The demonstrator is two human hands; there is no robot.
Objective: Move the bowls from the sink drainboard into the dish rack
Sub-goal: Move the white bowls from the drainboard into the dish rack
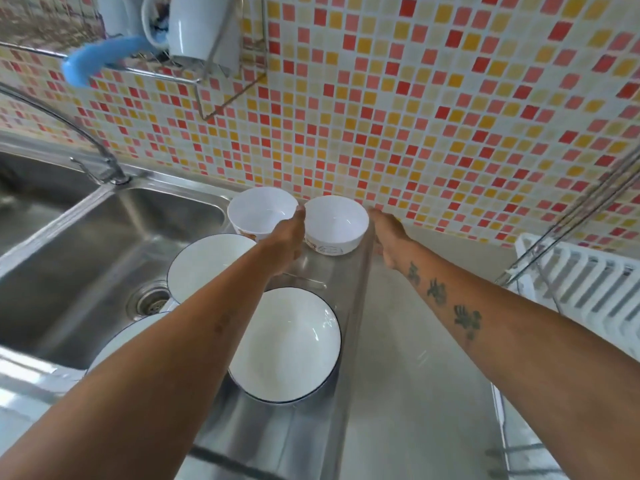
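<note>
Two small white bowls stand at the back of the steel drainboard (pixel 313 277), a left one (pixel 259 211) and a right one (pixel 337 221). Closer to me are larger white bowls with dark rims: one (pixel 204 265) by the basin, one (pixel 287 344) in front, and a third (pixel 116 344) mostly hidden under my left forearm. My left hand (pixel 285 239) reaches between the two small bowls, fingertips at their rims. My right hand (pixel 389 237) is just right of the right small bowl. Neither hand visibly holds a bowl. The white dish rack (pixel 588 282) stands at the right edge.
A steel sink basin (pixel 86 237) with a drain (pixel 149 301) and a curved faucet (pixel 69 123) lies to the left. A wall wire rack (pixel 221 84) holds white mugs (pixel 204 29) and a blue handle (pixel 100 60). The steel counter (pixel 415 341) runs between drainboard and dish rack.
</note>
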